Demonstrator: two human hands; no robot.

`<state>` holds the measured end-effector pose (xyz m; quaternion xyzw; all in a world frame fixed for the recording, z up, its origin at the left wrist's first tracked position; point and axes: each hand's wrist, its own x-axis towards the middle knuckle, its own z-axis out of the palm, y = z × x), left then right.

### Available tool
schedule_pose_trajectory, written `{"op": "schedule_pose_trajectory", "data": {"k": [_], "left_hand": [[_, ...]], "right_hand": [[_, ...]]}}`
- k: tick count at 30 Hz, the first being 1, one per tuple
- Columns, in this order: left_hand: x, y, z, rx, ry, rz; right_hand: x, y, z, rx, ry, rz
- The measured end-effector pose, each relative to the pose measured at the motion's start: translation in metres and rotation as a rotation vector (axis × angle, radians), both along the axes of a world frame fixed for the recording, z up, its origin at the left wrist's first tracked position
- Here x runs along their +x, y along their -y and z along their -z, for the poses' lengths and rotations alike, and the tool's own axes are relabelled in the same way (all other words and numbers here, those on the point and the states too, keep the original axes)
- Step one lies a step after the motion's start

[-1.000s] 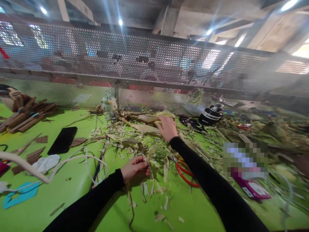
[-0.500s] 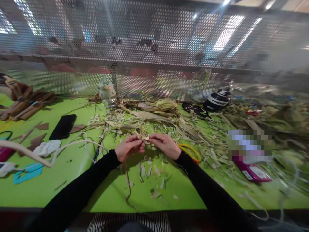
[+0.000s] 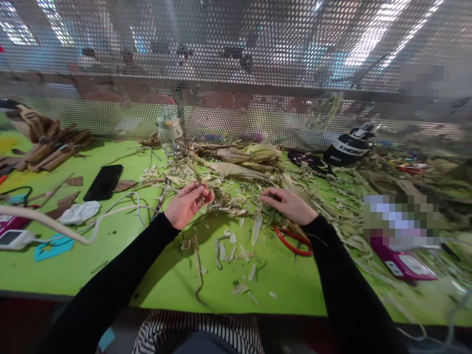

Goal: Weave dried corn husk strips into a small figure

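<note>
My left hand (image 3: 189,204) is closed in a pinch around a small pale piece of dried plant, largely hidden by the fingers. My right hand (image 3: 289,205) is held apart from it, over the scraps on the right. Its thumb and fingers are slightly parted, and nothing shows between them. Just under its fingertips is a pale leaf strip (image 3: 257,228). Red-handled scissors (image 3: 293,242) lie below the right wrist, their blades not visible. Beyond the hands lies a heap of dried husk-like leaves (image 3: 236,168). Several cut pieces (image 3: 222,250) are scattered in front.
A black phone (image 3: 103,182), crumpled white tissue (image 3: 79,212) and white cable (image 3: 47,226) lie left. Brown stick bundles (image 3: 55,147) sit farther back. A clear bottle (image 3: 170,132) and a black bottle (image 3: 348,146) stand by the perforated metal screen (image 3: 228,64). A magenta device (image 3: 403,260) lies right.
My hands were together at a piece of dried plant; now they are apart. The right hand has moved right, and a pale strip shows below it. The left still pinches a piece.
</note>
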<state>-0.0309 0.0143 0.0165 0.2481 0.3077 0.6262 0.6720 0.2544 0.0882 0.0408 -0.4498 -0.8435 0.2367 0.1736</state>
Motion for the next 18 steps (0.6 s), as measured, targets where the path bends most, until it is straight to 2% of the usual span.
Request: {"op": "schedule_pose_trajectory", "data": {"k": [1, 3, 5, 6, 8, 9, 10, 13, 18], "left_hand": [[-0.001, 0.0, -0.001, 0.001, -0.01, -0.024], [0.003, 0.002, -0.001, 0.006, -0.065, -0.021], [0.012, 0.006, 0.002, 0.002, -0.165, 0.072], [0.018, 0.008, 0.004, -0.001, -0.208, 0.132], [0.029, 0.012, 0.007, -0.016, -0.252, 0.184], [0.033, 0.013, 0.008, -0.031, -0.258, 0.175], [0.036, 0.014, 0.008, -0.058, -0.264, 0.144], [0.039, 0.013, 0.008, -0.127, -0.294, 0.063], [0.037, 0.01, 0.013, -0.072, -0.43, 0.049]], "right_hand": [[0.006, -0.002, -0.001, -0.022, 0.048, 0.011], [0.007, 0.001, -0.001, 0.133, 0.055, 0.115], [-0.011, 0.014, 0.004, 0.251, -0.045, 0.118], [-0.024, 0.023, 0.008, 0.204, -0.133, 0.056], [-0.053, 0.041, 0.017, -0.025, -0.235, -0.101], [-0.065, 0.048, 0.022, -0.105, -0.255, -0.139], [-0.075, 0.054, 0.025, -0.111, -0.289, -0.098], [-0.085, 0.065, 0.028, 0.054, -0.228, 0.015], [-0.08, 0.072, 0.027, 0.437, -0.079, -0.026]]}}
